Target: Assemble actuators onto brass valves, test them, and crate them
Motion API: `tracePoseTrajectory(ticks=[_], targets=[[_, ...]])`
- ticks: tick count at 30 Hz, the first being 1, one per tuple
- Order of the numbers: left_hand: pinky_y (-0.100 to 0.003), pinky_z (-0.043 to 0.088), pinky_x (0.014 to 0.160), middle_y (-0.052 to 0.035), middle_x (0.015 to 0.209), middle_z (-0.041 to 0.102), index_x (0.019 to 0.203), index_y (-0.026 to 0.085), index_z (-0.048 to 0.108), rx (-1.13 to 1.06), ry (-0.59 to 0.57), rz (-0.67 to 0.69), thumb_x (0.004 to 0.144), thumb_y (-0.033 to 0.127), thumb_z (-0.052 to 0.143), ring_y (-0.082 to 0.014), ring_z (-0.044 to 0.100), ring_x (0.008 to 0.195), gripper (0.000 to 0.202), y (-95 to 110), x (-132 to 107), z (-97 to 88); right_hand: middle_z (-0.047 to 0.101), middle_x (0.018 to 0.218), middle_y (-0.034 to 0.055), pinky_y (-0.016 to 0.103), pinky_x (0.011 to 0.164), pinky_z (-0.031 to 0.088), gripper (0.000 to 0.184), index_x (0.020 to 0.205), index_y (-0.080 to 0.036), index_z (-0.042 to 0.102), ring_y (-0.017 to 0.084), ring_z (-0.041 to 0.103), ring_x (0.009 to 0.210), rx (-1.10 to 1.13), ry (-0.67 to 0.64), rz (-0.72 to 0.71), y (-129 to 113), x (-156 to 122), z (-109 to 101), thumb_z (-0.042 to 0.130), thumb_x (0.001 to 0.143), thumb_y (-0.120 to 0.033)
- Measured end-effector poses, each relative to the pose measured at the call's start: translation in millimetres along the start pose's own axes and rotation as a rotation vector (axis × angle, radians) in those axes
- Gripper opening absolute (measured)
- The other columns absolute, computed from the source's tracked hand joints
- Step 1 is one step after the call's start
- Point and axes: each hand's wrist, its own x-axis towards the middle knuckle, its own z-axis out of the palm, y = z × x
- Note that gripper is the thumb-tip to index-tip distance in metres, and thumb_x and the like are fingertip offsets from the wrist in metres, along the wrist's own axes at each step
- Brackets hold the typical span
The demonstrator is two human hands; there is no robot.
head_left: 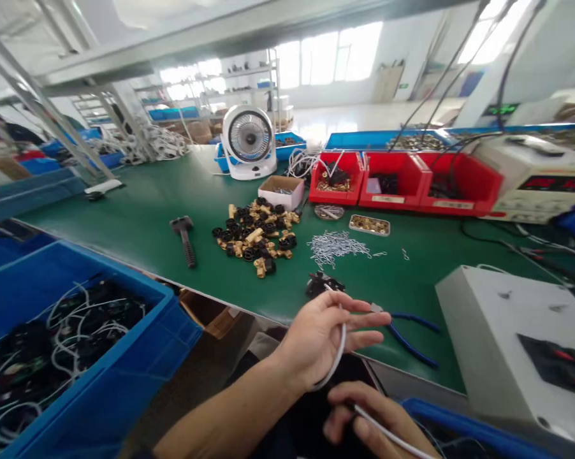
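My left hand [311, 338] is palm up over the bench's front edge, its fingers stretched out. A white cable [341, 344] runs across the palm from a black part [323, 284] lying on the bench just beyond the fingers. Lower down, my right hand [364, 414] has its fingers curled round a white cable that trails off toward the bottom right; its fingertips are partly in shadow. Blue-handled pliers [414, 322] lie to the right of the left hand, partly hidden by the fingertips.
Beyond the hands are metal clips [338, 247], brass-and-black fittings [256, 236], a dark hammer-shaped tool [185, 241] and a fan [250, 143]. Red bins [393, 199] stand behind. A grey box [498, 344] sits right; a blue crate [139, 357] holds cabled parts at left.
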Motion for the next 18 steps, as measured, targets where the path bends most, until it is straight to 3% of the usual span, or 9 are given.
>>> tracePoseTrajectory(ticks=[2,5,6,8,10,13,15,18], targets=[[-0.024,0.059,0.067,-0.0064,0.087,0.068,0.080,0.012,0.056,-0.017,0.048,0.017,0.082,-0.005,0.050,-0.0198,0.076,0.084,0.018,-2,-5,0.2,0.072,0.086,0.0073,0.038,0.085,0.056,0.037,0.107,-0.024,0.065,0.022,0.070,0.085,0.017,0.002,0.018,-7,3,5,0.049,0.098,-0.056],[-0.023,0.059,0.071,-0.0031,0.083,0.066,0.080,0.014,0.052,-0.070,0.123,0.048,0.085,-0.005,0.046,-0.0159,0.075,0.081,0.021,-8,-4,5.3,0.067,0.115,0.0106,0.041,0.102,0.048,0.045,0.124,-0.026,0.057,0.023,0.064,0.110,0.099,0.228,-0.057,-9,8,10,0.054,0.094,-0.059],[-0.023,0.059,0.073,-0.0021,0.082,0.066,0.080,0.015,0.051,-0.084,0.133,0.053,0.085,-0.005,0.044,-0.0147,0.075,0.081,0.022,-11,-3,7.7,0.065,0.119,0.0112,0.041,0.104,0.046,0.051,0.129,-0.026,0.053,0.023,0.063,0.112,0.150,0.246,-0.079,-8,9,11,0.056,0.092,-0.062],[-0.025,0.059,0.078,-0.0015,0.084,0.065,0.081,0.016,0.048,-0.030,0.129,0.067,0.085,-0.003,0.043,-0.0139,0.075,0.083,0.020,-17,-1,10.6,0.067,0.107,0.0106,0.040,0.098,0.050,0.056,0.126,-0.023,0.053,0.023,0.066,0.101,0.252,0.125,-0.099,-8,10,11,0.057,0.090,-0.066],[-0.028,0.059,0.080,-0.0020,0.089,0.065,0.083,0.018,0.046,0.171,0.099,0.099,0.084,0.003,0.046,-0.0142,0.074,0.084,0.015,-20,0,6.6,0.066,0.083,0.0056,0.035,0.081,0.053,0.050,0.112,-0.019,0.057,0.018,0.065,0.078,0.312,-0.028,-0.069,-8,7,9,0.058,0.091,-0.064],[-0.028,0.057,0.066,-0.0017,0.086,0.065,0.084,0.019,0.048,0.501,0.070,0.147,0.084,0.014,0.049,-0.0121,0.066,0.066,0.005,-15,-1,-17.7,0.058,0.070,-0.0003,0.024,0.061,0.046,0.043,0.104,-0.017,0.057,0.011,0.054,0.059,0.242,-0.017,0.049,-10,-5,-1,0.059,0.093,-0.058],[-0.026,0.051,0.057,0.0000,0.072,0.063,0.084,0.018,0.053,0.648,0.089,0.174,0.085,0.018,0.048,-0.0113,0.057,0.053,0.005,-8,-3,-42.0,0.059,0.074,0.0005,0.024,0.061,0.045,0.041,0.107,-0.017,0.057,0.011,0.054,0.063,0.105,0.073,0.161,-11,-15,-10,0.060,0.092,-0.055],[-0.028,0.049,0.062,0.0011,0.061,0.061,0.089,0.018,0.059,0.921,0.149,0.245,0.089,0.021,0.046,-0.0152,0.058,0.056,0.013,5,-5,-75.3,0.066,0.085,0.0040,0.028,0.070,0.050,0.034,0.105,-0.019,0.059,0.015,0.060,0.075,-0.055,0.115,0.273,-12,-28,-20,0.059,0.093,-0.051]])
